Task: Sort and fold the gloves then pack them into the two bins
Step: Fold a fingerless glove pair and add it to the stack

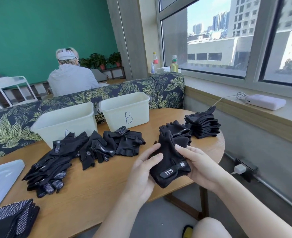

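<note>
While dotted-palm gloves (59,160) lie heaped on the wood table (90,194), the left hand (141,172) and right hand (198,164) pinch a soft black fingerless glove (169,162), fingers curled around its edges.

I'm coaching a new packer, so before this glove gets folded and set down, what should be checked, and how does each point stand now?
1. Glove gripped by both hands: ok, left hand and right hand pinch its sides.
2. Glove type known: ok, fingerless, 5.11 strap up.
3. Folded yet: not ok, it is open between the hands.
4. Matching folded stack in reach: ok, at the table's right end.
5. Bin B has room: cannot tell, inside hidden.
6. Loose gloves still unsorted: not ok, heaped before the bins.
</note>
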{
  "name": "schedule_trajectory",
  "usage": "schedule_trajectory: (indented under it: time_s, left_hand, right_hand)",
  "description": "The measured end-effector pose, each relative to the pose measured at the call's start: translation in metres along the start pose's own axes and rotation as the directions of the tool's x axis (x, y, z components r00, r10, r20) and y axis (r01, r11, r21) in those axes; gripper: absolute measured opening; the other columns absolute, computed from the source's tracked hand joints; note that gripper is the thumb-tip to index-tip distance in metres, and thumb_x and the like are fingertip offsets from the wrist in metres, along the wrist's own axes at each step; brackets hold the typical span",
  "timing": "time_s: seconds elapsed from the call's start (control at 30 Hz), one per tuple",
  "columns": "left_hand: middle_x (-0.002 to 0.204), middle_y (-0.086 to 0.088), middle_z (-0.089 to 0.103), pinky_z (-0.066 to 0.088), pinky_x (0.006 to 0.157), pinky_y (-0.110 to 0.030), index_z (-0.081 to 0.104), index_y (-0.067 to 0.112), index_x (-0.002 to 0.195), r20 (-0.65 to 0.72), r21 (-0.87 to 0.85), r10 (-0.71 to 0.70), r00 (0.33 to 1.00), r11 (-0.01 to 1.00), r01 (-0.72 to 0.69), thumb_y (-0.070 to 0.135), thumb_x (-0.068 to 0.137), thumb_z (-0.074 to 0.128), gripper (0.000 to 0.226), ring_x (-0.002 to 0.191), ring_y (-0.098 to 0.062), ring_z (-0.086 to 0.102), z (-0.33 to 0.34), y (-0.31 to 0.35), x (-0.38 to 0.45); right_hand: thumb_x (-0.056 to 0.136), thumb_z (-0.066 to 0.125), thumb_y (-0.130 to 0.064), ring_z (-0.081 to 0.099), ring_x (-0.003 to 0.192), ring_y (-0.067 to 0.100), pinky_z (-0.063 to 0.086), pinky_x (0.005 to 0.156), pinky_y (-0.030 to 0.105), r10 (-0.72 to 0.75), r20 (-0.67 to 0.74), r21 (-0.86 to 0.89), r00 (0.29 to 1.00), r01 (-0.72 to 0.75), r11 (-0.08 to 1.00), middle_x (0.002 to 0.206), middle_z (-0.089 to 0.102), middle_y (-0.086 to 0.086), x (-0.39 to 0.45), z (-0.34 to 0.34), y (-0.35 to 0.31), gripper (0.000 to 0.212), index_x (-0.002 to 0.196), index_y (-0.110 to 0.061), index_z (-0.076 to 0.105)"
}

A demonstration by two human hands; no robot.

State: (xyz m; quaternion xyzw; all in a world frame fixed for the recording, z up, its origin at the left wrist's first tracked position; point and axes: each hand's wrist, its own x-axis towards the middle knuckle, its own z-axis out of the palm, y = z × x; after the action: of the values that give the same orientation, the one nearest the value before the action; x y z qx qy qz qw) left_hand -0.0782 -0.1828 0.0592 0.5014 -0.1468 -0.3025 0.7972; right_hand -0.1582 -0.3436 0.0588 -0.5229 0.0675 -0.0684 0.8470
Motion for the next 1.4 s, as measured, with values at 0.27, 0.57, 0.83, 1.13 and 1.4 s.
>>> schedule_trajectory:
  time_s: [0.27,0.57,0.83,1.13,1.4]
  left_hand:
    - [0.117,0.009,0.074,0.054,0.102,-0.046,0.079,0.04,0.104,-0.19,0.407,0.344,0.92,0.88,-0.245,0.012,0.087,0.075,0.033,0.115,-0.018,0.068,0.019,-0.007,0.052]
    - [0.122,0.022,0.069,0.053,0.103,-0.045,0.072,0.051,0.109,-0.044,0.635,0.519,0.854,0.675,-0.377,0.016,0.087,0.065,0.041,0.119,-0.008,0.063,0.041,0.019,0.131]
    - [0.133,0.022,0.057,0.042,0.114,-0.033,0.073,0.034,0.117,-0.02,0.721,0.499,0.866,0.607,-0.333,0.004,0.089,0.063,0.041,0.126,0.0,0.052,0.042,0.02,0.206]
    - [0.151,0.003,0.049,0.025,0.117,-0.02,0.069,0.022,0.128,-0.04,0.767,0.368,0.929,0.608,-0.208,-0.002,0.093,0.06,0.044,0.144,-0.008,0.04,0.029,-0.019,0.252]
    - [0.143,0.003,0.056,0.033,0.117,-0.03,0.064,0.02,0.132,-0.011,0.876,0.319,0.948,0.461,-0.145,0.012,0.094,0.066,0.039,0.138,-0.014,0.045,0.017,-0.027,0.252]
  right_hand:
    - [0.099,0.062,-0.026,0.071,0.112,0.033,0.058,0.095,0.051,-0.048,-0.107,-0.047,0.993,0.044,0.998,0.122,0.073,0.013,0.011,-0.011,-0.015,0.034,0.13,-0.012,0.064]
    - [0.096,0.07,-0.013,0.077,0.084,0.02,0.063,0.066,0.037,-0.226,-0.31,-0.346,0.923,0.111,0.932,0.1,0.079,0.006,0.064,-0.04,-0.058,0.015,0.111,-0.012,0.072]
    - [0.092,0.075,-0.018,0.071,0.064,0.014,0.055,0.053,0.029,-0.2,-0.39,-0.486,0.899,-0.016,0.874,0.08,0.076,0.006,0.134,-0.074,-0.085,0.014,0.102,-0.007,0.074]
    - [0.085,0.08,-0.04,0.068,0.075,0.027,0.06,0.068,0.045,-0.224,-0.483,-0.742,0.846,-0.26,0.618,0.071,0.066,0.005,0.169,-0.104,-0.068,0.037,0.079,-0.006,0.066]
    - [0.093,0.07,-0.042,0.062,0.1,0.029,0.052,0.084,0.04,-0.525,-0.303,-0.952,0.795,-0.274,0.135,0.109,0.066,0.008,0.16,-0.099,-0.062,0.043,0.119,-0.008,0.062]
